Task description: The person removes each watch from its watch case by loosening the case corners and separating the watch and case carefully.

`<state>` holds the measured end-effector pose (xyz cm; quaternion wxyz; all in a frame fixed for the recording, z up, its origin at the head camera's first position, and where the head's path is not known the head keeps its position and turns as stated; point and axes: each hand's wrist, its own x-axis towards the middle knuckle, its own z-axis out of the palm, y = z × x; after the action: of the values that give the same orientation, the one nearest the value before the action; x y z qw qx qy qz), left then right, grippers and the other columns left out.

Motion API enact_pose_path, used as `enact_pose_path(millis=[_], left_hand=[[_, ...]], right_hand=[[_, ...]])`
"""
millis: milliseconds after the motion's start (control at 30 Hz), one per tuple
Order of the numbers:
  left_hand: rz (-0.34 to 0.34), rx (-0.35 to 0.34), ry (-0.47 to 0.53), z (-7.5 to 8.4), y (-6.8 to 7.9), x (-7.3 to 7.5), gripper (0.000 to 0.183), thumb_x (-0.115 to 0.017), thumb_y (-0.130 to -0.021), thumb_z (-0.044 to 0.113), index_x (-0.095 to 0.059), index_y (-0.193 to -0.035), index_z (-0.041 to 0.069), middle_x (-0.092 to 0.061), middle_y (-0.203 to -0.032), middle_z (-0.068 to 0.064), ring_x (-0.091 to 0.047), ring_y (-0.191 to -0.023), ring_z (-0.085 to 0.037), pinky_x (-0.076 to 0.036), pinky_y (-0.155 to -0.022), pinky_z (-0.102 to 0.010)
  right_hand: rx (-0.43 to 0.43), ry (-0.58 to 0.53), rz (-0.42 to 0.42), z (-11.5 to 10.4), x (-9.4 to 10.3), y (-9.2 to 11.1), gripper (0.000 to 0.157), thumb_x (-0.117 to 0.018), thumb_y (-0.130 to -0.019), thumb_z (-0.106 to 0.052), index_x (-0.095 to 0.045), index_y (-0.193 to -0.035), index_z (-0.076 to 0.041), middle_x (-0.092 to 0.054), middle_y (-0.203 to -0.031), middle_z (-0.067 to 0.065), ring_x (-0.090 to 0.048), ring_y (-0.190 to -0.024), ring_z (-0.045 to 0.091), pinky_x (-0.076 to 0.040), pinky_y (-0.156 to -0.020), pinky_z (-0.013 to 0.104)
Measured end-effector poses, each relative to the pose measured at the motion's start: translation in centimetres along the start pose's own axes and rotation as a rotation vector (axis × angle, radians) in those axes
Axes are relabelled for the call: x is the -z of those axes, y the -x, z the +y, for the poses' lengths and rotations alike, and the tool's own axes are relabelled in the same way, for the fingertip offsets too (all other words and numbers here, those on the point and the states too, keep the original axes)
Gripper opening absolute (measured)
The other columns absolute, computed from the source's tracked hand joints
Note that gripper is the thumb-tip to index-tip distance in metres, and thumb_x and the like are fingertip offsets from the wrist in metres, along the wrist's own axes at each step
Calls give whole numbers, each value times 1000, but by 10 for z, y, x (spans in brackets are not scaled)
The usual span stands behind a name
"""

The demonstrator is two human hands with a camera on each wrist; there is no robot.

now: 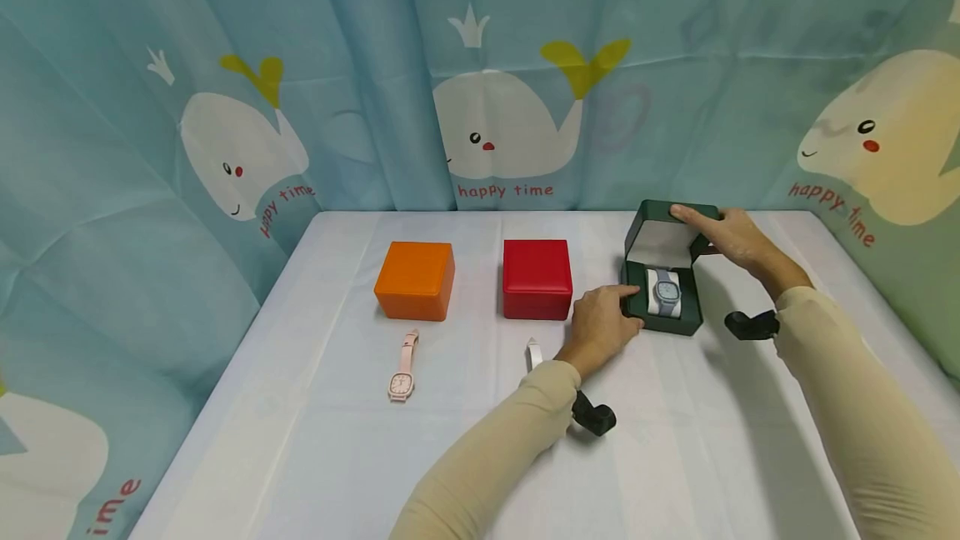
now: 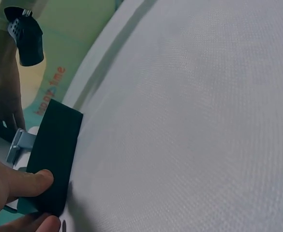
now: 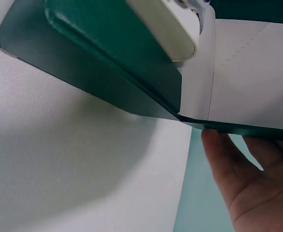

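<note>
The green box [image 1: 691,298] stood open toward the table's [image 1: 450,440] far right corner, lid [image 1: 662,245] raised, a grey-blue watch [image 1: 667,291] round its white cushion [image 1: 652,280]

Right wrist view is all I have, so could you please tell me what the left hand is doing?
Observer: The left hand holds the green box at the left side of its base.
Operator: Thank you; and which box stands next to it on that side?
Observer: A closed red box, apart from the green one.
Operator: Would you kindly tell me what is farther left?
Observer: A pink watch lies on the table in front of an orange box.
</note>
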<state>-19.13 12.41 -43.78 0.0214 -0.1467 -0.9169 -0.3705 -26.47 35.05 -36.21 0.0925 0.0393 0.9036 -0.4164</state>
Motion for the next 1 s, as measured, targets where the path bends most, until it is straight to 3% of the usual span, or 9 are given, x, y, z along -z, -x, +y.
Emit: enact_pose_path(millis=[133,300,400,500,633,700,800,900,1000], left_hand=[[-11,4,-40,3,0,0,48,-88,-81,23,-75,-127,26,-71,-120,7,-65,-107,-12,-50,-82,-22],[-40,9,-79,8,0,-1,48,-89,-81,25,-75,-126,23,-70,-120,6,-65,-109,-12,-52,-85,-23],[-35,19,-82,10,0,-1,49,-89,-80,24,-74,-126,22,-70,-120,6,-64,-109,-12,-51,-87,-23],[-36,19,-76,11,1,-2,49,-90,-80,24,-74,-126,22,-70,-120,7,-64,-108,-11,-51,-87,-23],[-37,2,-54,11,2,-4,49,-90,-80,24,-74,-127,22,-70,-120,7,-65,-108,-9,-51,-89,-21],[-26,-3,-56,10,1,-4,49,-90,-80,25,-74,-127,22,-70,-120,7,-65,-108,-9,-51,-89,-21],[-10,1,-67,8,0,-3,49,-90,-80,25,-74,-126,23,-70,-120,7,-66,-108,-10,-51,-89,-22],[-10,1,-76,7,-2,-2,49,-89,-81,26,-74,-127,23,-70,-121,7,-66,-108,-11,-51,-89,-23],[-24,1,-76,7,-2,-3,50,-89,-81,27,-73,-128,24,-70,-122,7,-66,-108,-10,-51,-90,-23]], right_hand=[[5,-7,-2,0,-1,0,116,-50,-93,-71,-6,-152,19,-12,-154,44,-26,-141,55,-34,-107,64],[33,-36,-2,2,-2,-1,97,-48,-96,-66,-32,-139,19,-31,-144,39,-36,-135,52,-35,-106,64],[72,-51,-21,4,-5,-1,93,-42,-100,-63,-28,-146,17,-27,-149,40,-32,-138,54,-32,-108,65],[105,-44,-68,7,-7,4,93,-25,-104,-62,-6,-156,13,-6,-158,41,-19,-142,59,-28,-107,68],[95,120,-109,15,-13,21,93,-9,-105,-60,4,-152,18,-8,-151,49,-23,-135,66,-30,-103,73],[83,271,-76,21,-19,32,95,-10,-104,-62,-12,-149,22,-24,-143,49,-35,-127,65,-34,-99,73],[130,411,41,29,-30,46,87,-26,-105,-61,-41,-137,19,-43,-130,39,-50,-116,55,-42,-90,69],[234,434,141,34,-41,54,65,-41,-107,-49,-54,-128,11,-49,-125,30,-52,-111,47,-44,-86,66],[335,405,137,35,-48,58,47,-48,-107,-32,-55,-130,9,-53,-126,29,-48,-116,48,-41,-90,66]])
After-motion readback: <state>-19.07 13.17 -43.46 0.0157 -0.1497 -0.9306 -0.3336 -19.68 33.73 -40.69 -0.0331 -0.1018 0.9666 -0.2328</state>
